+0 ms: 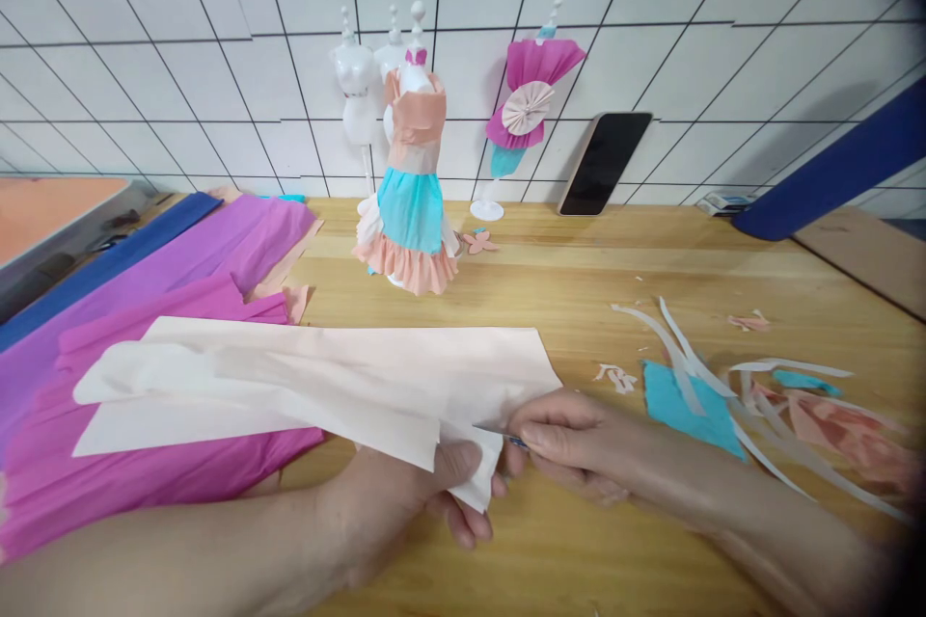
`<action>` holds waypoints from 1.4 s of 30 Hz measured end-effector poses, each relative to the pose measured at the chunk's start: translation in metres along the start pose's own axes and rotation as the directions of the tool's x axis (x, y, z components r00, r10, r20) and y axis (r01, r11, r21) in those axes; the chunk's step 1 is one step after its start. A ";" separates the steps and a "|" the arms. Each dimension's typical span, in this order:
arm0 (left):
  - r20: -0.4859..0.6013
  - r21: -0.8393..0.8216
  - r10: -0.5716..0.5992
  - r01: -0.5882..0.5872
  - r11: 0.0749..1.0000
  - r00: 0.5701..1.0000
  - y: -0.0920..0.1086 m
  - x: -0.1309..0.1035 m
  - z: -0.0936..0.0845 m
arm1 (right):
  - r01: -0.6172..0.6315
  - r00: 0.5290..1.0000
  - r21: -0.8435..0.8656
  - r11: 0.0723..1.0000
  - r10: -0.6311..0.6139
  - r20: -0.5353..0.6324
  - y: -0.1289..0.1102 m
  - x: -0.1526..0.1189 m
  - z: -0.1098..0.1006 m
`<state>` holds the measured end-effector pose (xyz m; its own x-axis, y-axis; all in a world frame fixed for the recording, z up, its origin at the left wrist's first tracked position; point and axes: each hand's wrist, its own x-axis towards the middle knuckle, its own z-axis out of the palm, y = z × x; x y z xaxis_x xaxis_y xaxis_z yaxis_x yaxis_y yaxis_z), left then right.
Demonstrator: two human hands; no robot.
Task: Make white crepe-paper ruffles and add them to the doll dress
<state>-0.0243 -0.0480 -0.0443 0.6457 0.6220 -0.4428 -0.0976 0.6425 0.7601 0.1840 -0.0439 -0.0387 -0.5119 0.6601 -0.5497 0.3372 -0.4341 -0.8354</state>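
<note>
Left hand has the near corner of a pale sheet pinched, thumb on top and fingers curling under, while the right hand is closed around a small cutting tool right at that corner. They're nearly meeting there. Most of the sheet spreads out to the left of the hands and beyond them, lying partly over magenta material, with purple material further off on that side. Straight past the hands are a form in a peach and turquoise dress and another in a magenta outfit. Right of the hands, a turquoise piece and white strips sit on the tabletop.

As for progress, I'd call the sheet only partly cut: the near edge splits into flaps by the thumb, but the bulk looks like one wide piece. Two forms are dressed; a white form is bare.

Hard to make out: the right fingers cover most of the tool, so can't swear it's scissors. Left fingertips are partly hidden, and the right-hand edge goes dark. Paper or cloth? No clue.
</note>
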 end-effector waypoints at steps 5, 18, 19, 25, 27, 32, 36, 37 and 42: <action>0.025 0.034 0.000 -0.001 0.999 1.000 0.003 -0.001 0.002 | -0.026 1.000 0.110 0.994 0.025 0.019 0.000 -0.003 -0.001; 0.016 0.103 -0.015 0.013 0.995 1.000 -0.001 0.000 0.000 | -0.064 0.994 0.075 0.995 0.057 0.092 -0.016 0.002 0.000; 0.017 0.105 -0.014 0.013 0.994 1.000 -0.002 0.001 0.000 | -0.056 0.994 0.068 0.996 0.050 0.092 -0.017 0.002 0.001; -0.005 0.131 -0.035 0.036 0.991 0.999 -0.001 0.001 0.001 | -0.036 0.996 0.062 0.997 0.030 0.087 -0.020 0.004 0.005; -0.005 0.130 -0.031 0.032 0.991 0.999 -0.002 0.001 0.001 | -0.010 0.995 0.049 0.999 0.005 0.095 -0.019 0.004 0.005; 0.027 0.138 -0.040 0.036 0.990 0.999 -0.005 0.003 0.000 | -0.011 0.994 0.077 0.997 0.002 0.114 -0.017 0.003 0.004; 0.020 0.121 -0.055 0.052 0.991 0.998 -0.006 0.004 -0.001 | -0.026 0.993 0.096 0.995 0.015 0.115 -0.018 0.002 0.004; 0.023 0.113 -0.054 0.051 0.992 0.998 -0.007 0.003 -0.001 | -0.028 0.993 0.101 0.995 0.016 0.116 -0.019 0.002 0.004; -0.002 0.096 -0.040 0.040 0.995 0.999 -0.008 -0.001 -0.001 | -0.006 0.984 0.048 0.999 -0.002 0.180 -0.031 0.001 0.004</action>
<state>-0.0250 -0.0535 -0.0497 0.6480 0.5963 -0.4738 0.0019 0.6208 0.7839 0.1699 -0.0319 -0.0132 -0.6465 0.5402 -0.5388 0.3022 -0.4671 -0.8309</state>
